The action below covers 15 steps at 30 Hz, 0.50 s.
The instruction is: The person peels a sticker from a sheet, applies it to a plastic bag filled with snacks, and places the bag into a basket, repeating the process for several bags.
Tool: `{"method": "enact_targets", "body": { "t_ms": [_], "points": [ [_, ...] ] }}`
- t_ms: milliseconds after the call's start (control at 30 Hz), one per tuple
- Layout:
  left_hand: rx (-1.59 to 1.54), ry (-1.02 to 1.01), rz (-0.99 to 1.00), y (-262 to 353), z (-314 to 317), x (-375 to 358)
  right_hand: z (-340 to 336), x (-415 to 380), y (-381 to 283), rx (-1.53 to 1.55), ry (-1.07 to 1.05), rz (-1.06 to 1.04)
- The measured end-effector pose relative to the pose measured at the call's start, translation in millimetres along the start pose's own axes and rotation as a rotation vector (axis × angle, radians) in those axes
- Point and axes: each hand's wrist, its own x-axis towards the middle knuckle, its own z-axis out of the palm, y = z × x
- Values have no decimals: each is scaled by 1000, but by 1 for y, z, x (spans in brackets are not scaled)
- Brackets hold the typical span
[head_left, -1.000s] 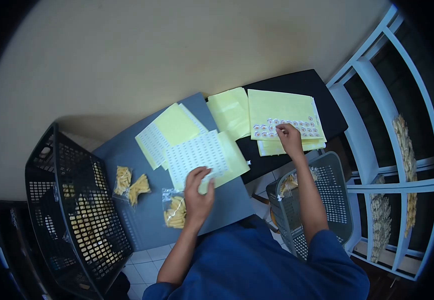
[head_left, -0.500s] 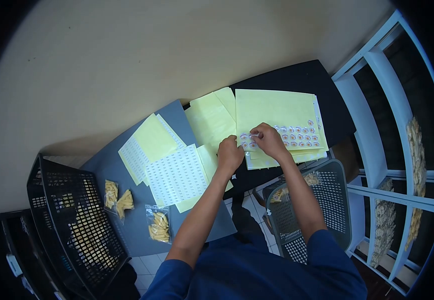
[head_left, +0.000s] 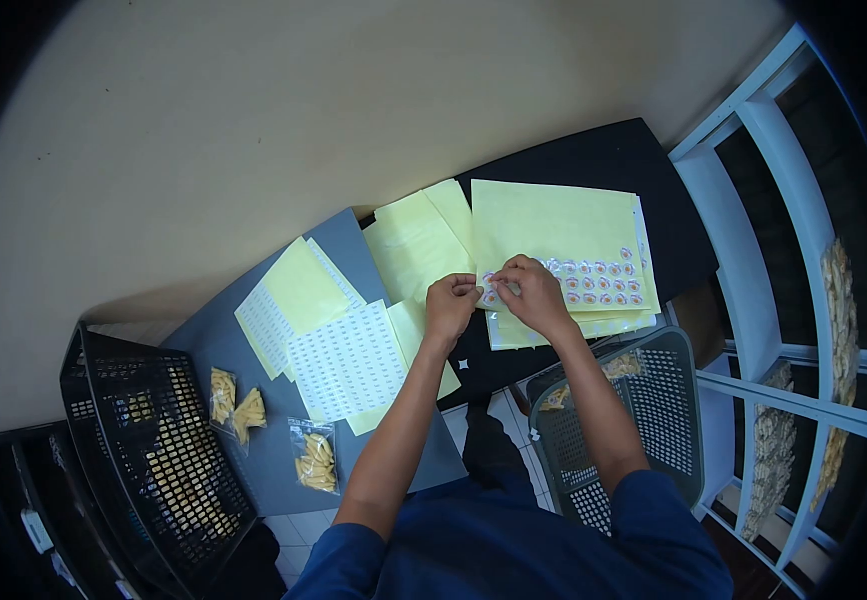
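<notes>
Yellow sticker sheet [head_left: 554, 225] now worked two-handed: left hand [head_left: 451, 303] moved over from white label sheet [head_left: 349, 360], pinching sheet edge beside right hand [head_left: 529, 290], fingers pinched on sticker.

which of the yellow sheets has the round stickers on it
The large yellow sheet on the black table, under both hands; its lower edge carries rows of round stickers. The other yellow sheets show none.
</notes>
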Motion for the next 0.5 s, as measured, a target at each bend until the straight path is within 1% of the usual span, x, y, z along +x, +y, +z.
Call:
{"method": "enact_targets", "body": {
  "t_ms": [100,300,433,500],
  "points": [
    [-46,27,35,2,1,-4,-6,2,-9,-42,4,-74],
    [-13,25,89,-5,2,1,-14,7,-22,-147,-56,-78],
    [9,24,163,-8,3,2,-13,9,-18,-188,-63,-124],
    [23,22,154,-7,2,1,-13,11,-18,-208,-61,-150]
  ]
}}
